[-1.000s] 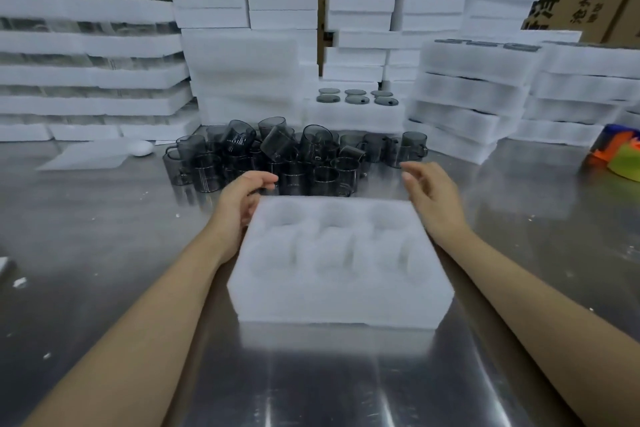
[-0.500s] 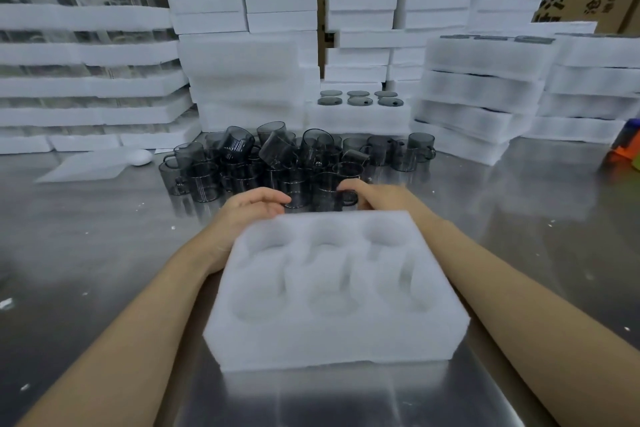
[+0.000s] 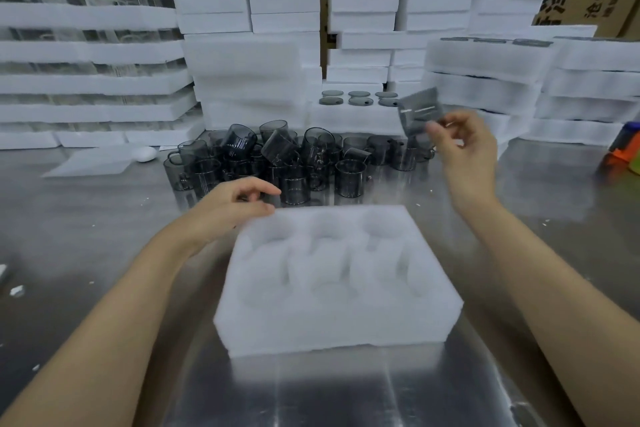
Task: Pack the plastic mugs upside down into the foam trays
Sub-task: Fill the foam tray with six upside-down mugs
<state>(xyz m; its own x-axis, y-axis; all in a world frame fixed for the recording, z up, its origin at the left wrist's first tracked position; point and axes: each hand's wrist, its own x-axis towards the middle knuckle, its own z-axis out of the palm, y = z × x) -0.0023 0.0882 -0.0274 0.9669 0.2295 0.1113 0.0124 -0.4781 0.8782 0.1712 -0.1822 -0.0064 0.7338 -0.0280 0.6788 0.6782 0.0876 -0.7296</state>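
A white foam tray [image 3: 337, 326] with several round hollows lies on the steel table in front of me, all hollows empty. Behind it stands a heap of smoky grey plastic mugs [image 3: 287, 158], some upright, some tipped. My right hand [image 3: 464, 146] is raised above the right end of the heap and pinches one grey mug [image 3: 420, 113], which is tilted in the air. My left hand [image 3: 232, 206] rests at the tray's far left corner with loosely bent fingers, holding nothing.
Stacks of white foam trays [image 3: 242, 10] wall off the back and both sides. One tray [image 3: 349, 114] behind the heap holds mugs bottom up. A flat foam sheet [image 3: 93, 161] lies at the left. An orange and green object [image 3: 627, 152] sits at the right edge.
My right hand left the heap and rose up to the right with one mug in its fingers. The left hand stayed at the tray's corner. The tray sits closer to me.
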